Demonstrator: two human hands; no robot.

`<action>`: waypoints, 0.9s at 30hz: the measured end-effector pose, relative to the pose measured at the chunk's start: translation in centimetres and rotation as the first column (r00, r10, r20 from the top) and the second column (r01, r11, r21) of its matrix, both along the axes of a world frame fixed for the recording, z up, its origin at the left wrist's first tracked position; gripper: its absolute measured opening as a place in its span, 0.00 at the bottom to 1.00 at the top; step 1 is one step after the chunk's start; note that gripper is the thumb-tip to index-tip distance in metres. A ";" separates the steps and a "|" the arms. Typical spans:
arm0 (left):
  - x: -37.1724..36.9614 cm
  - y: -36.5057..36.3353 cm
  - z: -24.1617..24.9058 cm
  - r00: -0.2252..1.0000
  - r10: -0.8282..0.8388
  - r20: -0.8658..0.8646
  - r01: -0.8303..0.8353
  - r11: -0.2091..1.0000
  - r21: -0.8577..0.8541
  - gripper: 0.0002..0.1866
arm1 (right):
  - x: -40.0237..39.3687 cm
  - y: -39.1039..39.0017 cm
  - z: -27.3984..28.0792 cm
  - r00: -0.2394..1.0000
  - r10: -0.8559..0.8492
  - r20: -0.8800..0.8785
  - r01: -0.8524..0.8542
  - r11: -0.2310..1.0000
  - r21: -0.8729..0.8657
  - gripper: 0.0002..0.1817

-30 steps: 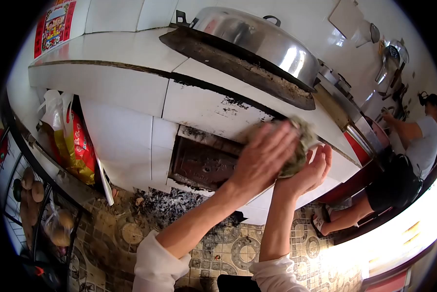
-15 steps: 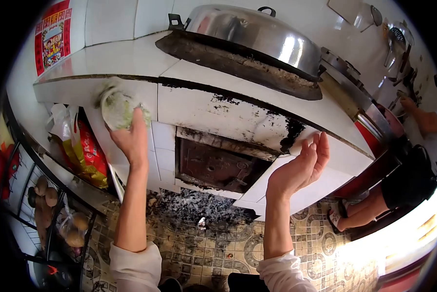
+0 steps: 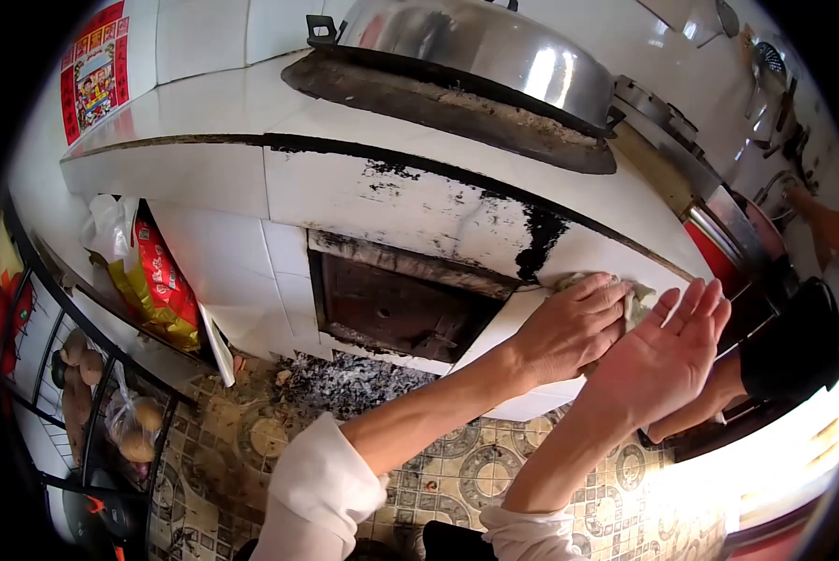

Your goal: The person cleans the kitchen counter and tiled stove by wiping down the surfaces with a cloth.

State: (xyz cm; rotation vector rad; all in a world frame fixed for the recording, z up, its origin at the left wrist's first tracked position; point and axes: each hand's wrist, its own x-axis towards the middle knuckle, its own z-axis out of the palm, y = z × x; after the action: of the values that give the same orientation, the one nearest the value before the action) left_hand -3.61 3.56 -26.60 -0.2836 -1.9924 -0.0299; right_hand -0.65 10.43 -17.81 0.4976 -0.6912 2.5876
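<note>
My left hand (image 3: 569,332) is closed on a pale greenish cloth (image 3: 637,305) and presses it against the right part of the stove's white tiled front (image 3: 344,192). Much of the cloth is hidden under the fingers. Close beside it on the right, my right hand (image 3: 660,363) holds nothing, palm turned up and fingers stretched out. Black soot marks (image 3: 543,241) run down the tiles left of the cloth. Below them sits a dark metal stove door (image 3: 387,309) in a sooty frame.
A large lidded metal pot (image 3: 466,56) stands on the stove top. Ash (image 3: 358,383) lies on the floor below the door. A wire rack (image 3: 101,393) with vegetables and a red bag (image 3: 162,276) are at left. Another person's arm (image 3: 821,220) shows at right.
My left hand has carried the cloth from the left end of the stove front across to the right end. My right hand has shifted right and lower. The view has moved slightly.
</note>
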 end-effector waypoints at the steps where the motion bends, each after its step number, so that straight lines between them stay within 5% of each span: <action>1: -0.4 0.6 0.1 0.993 -0.095 -0.069 0.101 0.991 0.084 0.15 | 0.3 0.7 0.5 1.000 0.023 -0.007 -0.023 0.999 -0.043 0.20; 3: 1.4 0.8 0.8 0.953 -0.205 -0.224 0.270 0.910 0.315 0.28 | 1.0 1.7 1.6 0.999 -0.031 0.014 0.031 0.998 -0.056 0.19; 6: 5.7 -3.4 1.1 0.826 0.098 -0.555 0.140 0.919 0.369 0.30 | 0.8 3.6 1.9 0.996 0.042 -0.073 -0.054 0.984 -0.172 0.18; 8: 9.3 -6.0 0.8 0.715 0.245 -0.655 0.357 0.678 0.643 0.34 | 0.1 4.0 1.4 0.992 0.000 -0.123 -0.018 0.989 -0.143 0.17; 9: 11.5 -8.1 0.6 0.706 0.416 -0.574 0.160 0.695 0.701 0.32 | -0.2 4.0 1.2 0.982 -0.027 -0.185 0.007 0.994 -0.110 0.17; 11: 14.1 -12.2 -0.4 0.695 0.449 -0.562 0.243 0.589 0.771 0.35 | -0.8 4.1 1.1 0.981 -0.044 -0.189 0.024 0.994 -0.103 0.17; 14: 14.0 -12.4 -1.1 0.755 0.369 -0.542 0.228 0.628 0.744 0.41 | -1.9 4.1 0.9 0.996 0.012 -0.083 -0.020 0.995 -0.101 0.17; 17: 10.9 -8.2 0.5 0.786 0.512 -0.346 -0.289 0.799 0.527 0.45 | -3.6 4.6 0.3 0.991 0.136 -0.015 -0.137 0.980 -0.142 0.17; 21: 2.6 -4.0 0.3 0.868 0.363 -0.338 -0.283 0.922 0.265 0.51 | -5.5 6.3 0.7 0.985 0.128 0.111 -0.105 0.975 -0.195 0.18; 23: -0.8 -1.2 0.3 0.920 0.244 -0.306 -0.184 0.960 0.210 0.47 | -6.3 7.7 0.5 0.987 0.096 0.131 -0.066 0.974 -0.216 0.18; 27: -7.1 3.9 1.2 0.932 0.309 -0.191 -0.344 0.920 -0.189 0.32 | -9.1 11.7 -3.6 0.997 -0.064 0.039 0.066 0.995 -0.072 0.17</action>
State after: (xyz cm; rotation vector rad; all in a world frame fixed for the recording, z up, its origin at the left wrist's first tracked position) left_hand -10.76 7.45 -25.42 -0.0855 -1.8625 0.4185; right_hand -9.77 22.08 -21.39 0.3986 -0.6118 2.5564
